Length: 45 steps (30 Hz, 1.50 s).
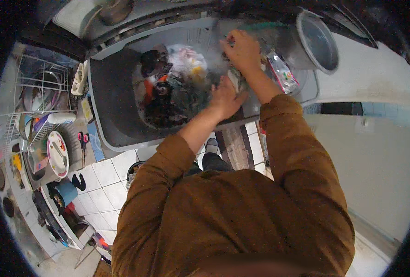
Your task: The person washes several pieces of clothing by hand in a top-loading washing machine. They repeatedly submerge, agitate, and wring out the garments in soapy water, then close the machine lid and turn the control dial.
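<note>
A grey sink point(110, 97) holds wet laundry point(182, 92) in dark, white and orange patches, partly in cloudy water. At the basin's right side my left hand point(224, 100) lies palm down with its fingers apart, touching the edge of a greyish cloth point(236, 79). My right hand point(243, 51) is farther back, over the drainboard side of the sink. Its fingers are curled in toward the thumb; what they grip, if anything, is too blurred to make out. Dark greenish fabric point(272, 32) lies beyond it.
Right of my right hand lies a white packet with coloured spots point(284, 76), near a large round metal bowl point(319, 41). On the left are a wire dish rack point(43, 83), a power strip point(79, 78), red-handled scissors point(83, 138) and an oval plate point(57, 154). White floor tiles point(106, 175) show below.
</note>
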Available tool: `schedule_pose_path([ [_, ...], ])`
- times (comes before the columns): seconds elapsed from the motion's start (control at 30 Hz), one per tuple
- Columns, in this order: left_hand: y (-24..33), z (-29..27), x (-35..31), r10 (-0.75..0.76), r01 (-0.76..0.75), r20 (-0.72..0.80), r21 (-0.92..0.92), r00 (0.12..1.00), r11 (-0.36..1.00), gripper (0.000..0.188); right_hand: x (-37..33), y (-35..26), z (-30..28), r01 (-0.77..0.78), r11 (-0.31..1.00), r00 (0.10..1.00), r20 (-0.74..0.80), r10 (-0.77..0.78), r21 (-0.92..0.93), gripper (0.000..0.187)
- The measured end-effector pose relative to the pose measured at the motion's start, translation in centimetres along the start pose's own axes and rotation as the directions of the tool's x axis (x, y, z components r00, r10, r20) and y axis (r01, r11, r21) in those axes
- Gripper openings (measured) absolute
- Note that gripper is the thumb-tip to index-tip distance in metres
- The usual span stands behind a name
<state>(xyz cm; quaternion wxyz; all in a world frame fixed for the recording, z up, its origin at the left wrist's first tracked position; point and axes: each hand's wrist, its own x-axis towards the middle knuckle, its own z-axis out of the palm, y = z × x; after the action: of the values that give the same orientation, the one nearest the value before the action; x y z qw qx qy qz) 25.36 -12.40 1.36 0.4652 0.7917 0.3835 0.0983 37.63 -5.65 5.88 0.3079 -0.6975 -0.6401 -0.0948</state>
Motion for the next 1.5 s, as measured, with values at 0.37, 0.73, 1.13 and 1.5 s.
schedule_pose_path([
  [0.37,-1.2,0.7,0.3,0.065,-0.066,-0.12,-0.003,0.991,0.998,0.086,-3.0,-0.5,-3.1,0.057,0.992,0.998,0.031,-0.054,-0.115,0.027],
  [0.73,-0.1,-0.1,-0.9,0.023,-0.032,-0.097,-0.099,0.995,0.995,0.087,-9.2,0.2,-4.7,0.058,0.998,0.998,-0.003,-0.058,-0.021,0.021],
  [1.13,-2.7,0.9,1.1,0.11,-0.128,-0.149,-0.116,0.983,0.985,0.087,-10.2,0.1,-6.2,0.165,0.985,0.983,0.073,-0.168,0.056,0.026],
  [1.5,-2.5,1.2,1.0,0.066,-0.075,-0.097,-0.095,0.993,0.993,0.09,-3.3,-1.7,-3.8,-0.068,0.989,0.895,0.43,0.117,-0.128,0.021],
])
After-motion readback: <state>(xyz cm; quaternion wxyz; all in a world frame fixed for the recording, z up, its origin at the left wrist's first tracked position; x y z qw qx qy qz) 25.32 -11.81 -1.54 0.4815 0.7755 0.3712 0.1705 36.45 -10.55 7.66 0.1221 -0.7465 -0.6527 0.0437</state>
